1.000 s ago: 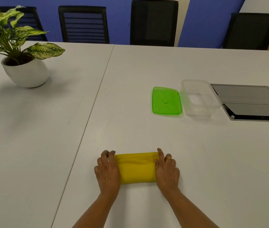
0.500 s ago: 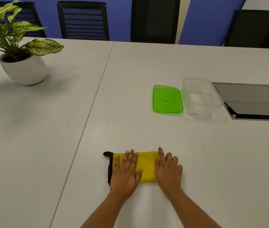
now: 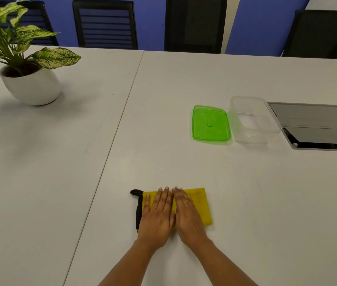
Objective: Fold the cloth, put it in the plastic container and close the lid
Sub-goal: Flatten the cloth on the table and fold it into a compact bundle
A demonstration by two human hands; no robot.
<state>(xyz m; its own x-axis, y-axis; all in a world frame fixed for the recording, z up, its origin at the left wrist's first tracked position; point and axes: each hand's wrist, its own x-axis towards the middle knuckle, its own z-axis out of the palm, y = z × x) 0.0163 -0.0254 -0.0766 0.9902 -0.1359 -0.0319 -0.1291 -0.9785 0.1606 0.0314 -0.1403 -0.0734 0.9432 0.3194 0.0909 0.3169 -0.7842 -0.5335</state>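
Pressing down on the folded yellow cloth (image 3: 201, 205) near the front of the white table (image 3: 245, 203), both palms flat. Laying the left hand (image 3: 157, 217) over the cloth's left half, fingers straight and close together, curled round nothing. Setting the right hand (image 3: 186, 215) right alongside, touching the left along the inner edges, fingers likewise stretched out flat, ring on one finger, pinching nothing. Leaving the cloth's right end bare beyond the right hand. Showing a black trim (image 3: 138, 207) down the cloth's left edge, ending in a small loop at the far corner, just outside the left hand.

Moving up the table now, well apart from the cloth and off to the right: finding the green lid (image 3: 210, 124) lying flat on the tabletop, off the container. Spotting the clear plastic container (image 3: 254, 120) just to the lid's right, nearly touching it, open at the top, see-through down to its base. Catching a flat grey panel (image 3: 316, 124) just beside the container's right side, running out of view at the right edge. Over to the far left, picking out a white pot (image 3: 31, 87) with a speckled green plant (image 3: 54, 57). Closing out at the back with black chairs (image 3: 105, 23) lined up against a blue wall (image 3: 153, 23).
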